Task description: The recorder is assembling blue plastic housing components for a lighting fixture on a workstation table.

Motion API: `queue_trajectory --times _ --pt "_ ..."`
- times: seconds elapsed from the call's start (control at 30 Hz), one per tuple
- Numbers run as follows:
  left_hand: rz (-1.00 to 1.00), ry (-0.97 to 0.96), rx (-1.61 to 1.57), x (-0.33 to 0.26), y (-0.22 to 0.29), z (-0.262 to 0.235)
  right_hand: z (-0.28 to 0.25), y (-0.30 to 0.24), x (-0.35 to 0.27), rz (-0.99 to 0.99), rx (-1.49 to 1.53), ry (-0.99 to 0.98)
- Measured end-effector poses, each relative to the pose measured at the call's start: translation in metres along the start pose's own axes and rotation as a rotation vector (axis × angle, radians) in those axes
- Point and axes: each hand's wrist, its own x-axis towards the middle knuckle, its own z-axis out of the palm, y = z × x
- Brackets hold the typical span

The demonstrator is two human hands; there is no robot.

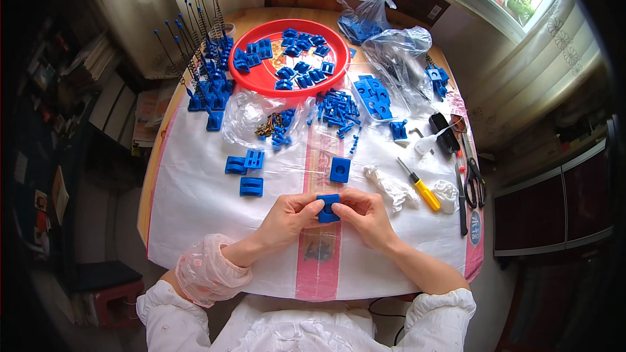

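Observation:
A small blue plastic block (328,207) is pinched between both hands over the near middle of the table. My left hand (291,214) grips its left side, thumb against the face. From the other side my right hand (366,214) holds it, thumb tip on the front; curled fingers hide its back. Just beyond lies a square blue piece (340,170) with a round recess. Three ridged blue pieces sit to the left, among them a single one (251,187) closest to my left hand.
A red round tray (236,68) of blue pieces stands at the back, beside upright springs with blue tips (202,45). Small blue pins (340,112) and brass screws (266,127) lie mid-table. Rightward are a yellow screwdriver (427,194), scissors (475,179) and a crumpled white cloth (391,189).

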Motion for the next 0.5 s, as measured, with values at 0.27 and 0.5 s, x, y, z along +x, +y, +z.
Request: queue_trajectory --times 0.27,0.5 --pt "-0.017 -0.029 -0.048 0.000 -0.002 -0.001 0.001 0.002 -0.001 -0.017 -0.086 0.049" --pt "-0.034 -0.062 -0.113 0.003 -0.004 -0.005 0.009 -0.002 -0.001 -0.004 -0.128 0.133"
